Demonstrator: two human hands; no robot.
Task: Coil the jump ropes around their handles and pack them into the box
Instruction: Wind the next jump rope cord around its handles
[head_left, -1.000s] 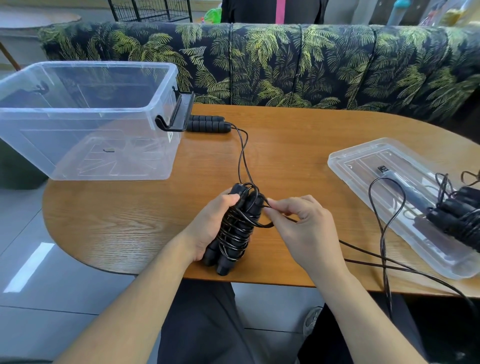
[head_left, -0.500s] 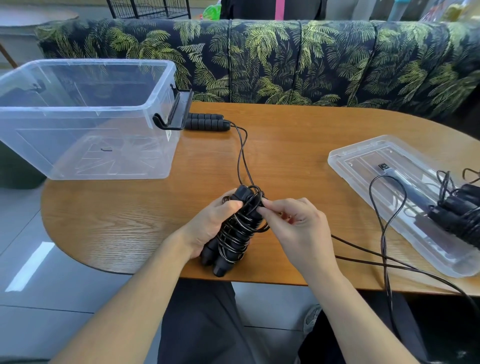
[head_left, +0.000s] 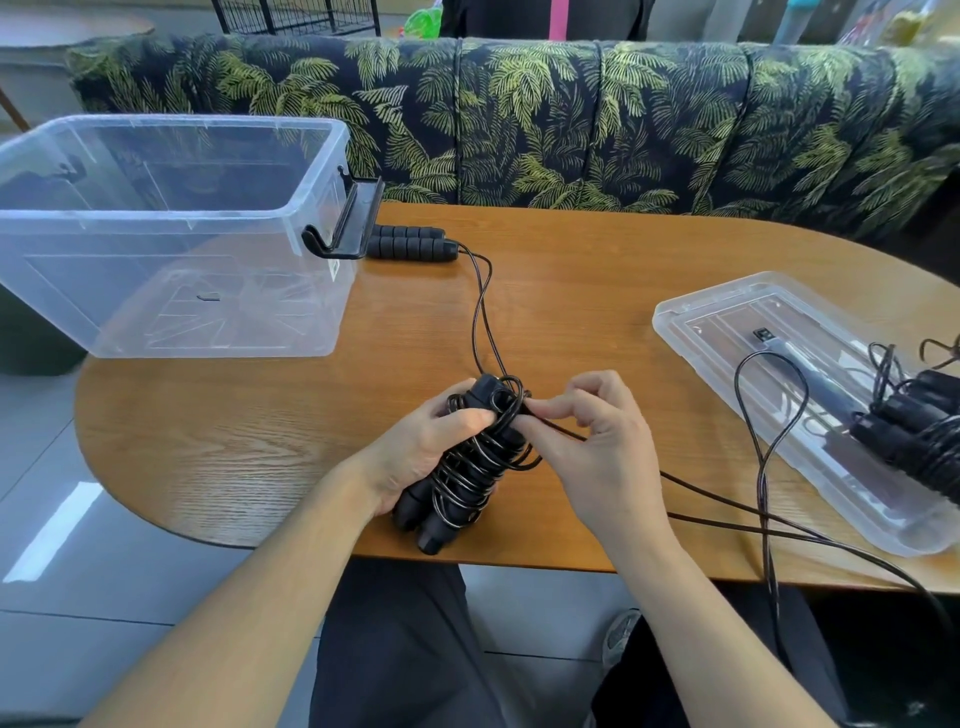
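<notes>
The right hand (head_left: 587, 441), moving in closer over the last second, is pinching the rope (head_left: 488, 457) against the handles (head_left: 447, 499) the left hand (head_left: 421, 452) is gripping; coiling is continuing, the box (head_left: 171, 234) holding nothing.

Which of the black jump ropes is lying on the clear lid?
The coiled black jump rope at the far right, resting on the clear plastic lid; another is gripped in both hands, a third lies beside the box.

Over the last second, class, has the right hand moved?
Yes. The right hand has drawn left, closing onto the top of the coiled jump rope that the left hand holds, judged against the table edge.
</notes>
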